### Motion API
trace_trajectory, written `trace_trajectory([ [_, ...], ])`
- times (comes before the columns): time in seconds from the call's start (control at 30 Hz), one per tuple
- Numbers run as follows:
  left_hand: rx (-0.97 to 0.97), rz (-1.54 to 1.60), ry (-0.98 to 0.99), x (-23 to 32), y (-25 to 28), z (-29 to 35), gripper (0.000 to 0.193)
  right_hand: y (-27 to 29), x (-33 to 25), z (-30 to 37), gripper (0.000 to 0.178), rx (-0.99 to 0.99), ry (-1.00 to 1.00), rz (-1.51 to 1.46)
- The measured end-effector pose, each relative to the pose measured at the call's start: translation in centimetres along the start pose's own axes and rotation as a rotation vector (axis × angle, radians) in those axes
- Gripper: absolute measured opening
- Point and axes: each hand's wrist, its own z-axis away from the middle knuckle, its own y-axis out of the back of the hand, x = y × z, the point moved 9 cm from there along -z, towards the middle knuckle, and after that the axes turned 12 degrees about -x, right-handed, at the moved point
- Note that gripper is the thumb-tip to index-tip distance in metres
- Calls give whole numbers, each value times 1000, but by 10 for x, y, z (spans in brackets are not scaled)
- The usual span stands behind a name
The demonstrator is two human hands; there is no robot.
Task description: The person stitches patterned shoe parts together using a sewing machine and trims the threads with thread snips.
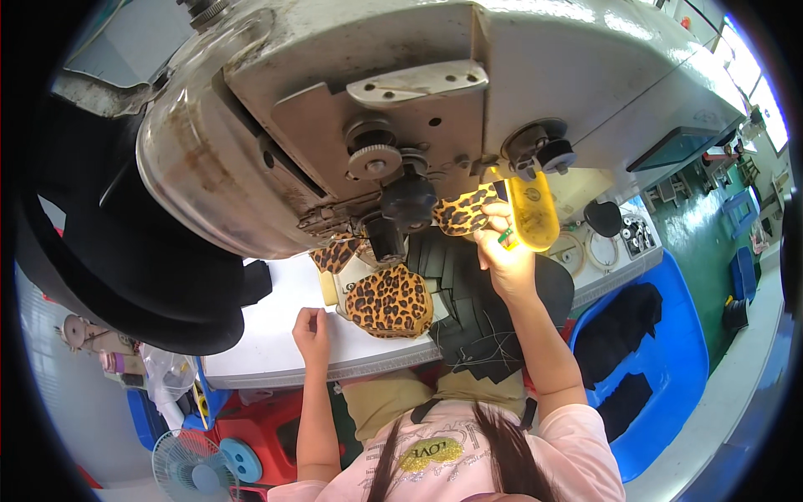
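Note:
My right hand (504, 255) is raised beside the glowing yellow lamp, its fingers closed on a rounded leopard-print piece (465, 211). A small green object (505, 236) shows between those fingers; its kind is unclear. Lower down, my left hand (312, 336) is curled closed over the front of the white table, with nothing visible in it. Just right of it lies a rounded stack of leopard-print pieces (389, 303). Another leopard-print piece (337, 253) is under the sewing machine head (376, 125), partly hidden by it.
The machine's arm overhangs the white table (268, 314). Dark strips (452, 276) with loose threads drape over the table edge toward my lap. At right stands a blue tub (677, 351) holding black pieces (623, 322). A yellow lamp (535, 213) hangs by my right hand; a fan (196, 473) stands lower left.

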Motion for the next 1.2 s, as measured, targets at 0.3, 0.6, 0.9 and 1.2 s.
trace_trajectory([
  [0.3, -10, -4, 19, -5, -1, 0, 14, 1, 2, 0, 37, 6, 5, -11],
  [0.6, 7, -5, 1, -4, -1, 0, 14, 2, 6, -4, 38, 5, -2, 13],
  [0.9, 26, -54, 22, -1, 0, -4, 12, 8, 69, -96, 22, -114, -25, 11],
  [1.2, 43, 16, 0, 7, 5, 4, 12, -35, 1, -37, 21, 94, 518, 939],
])
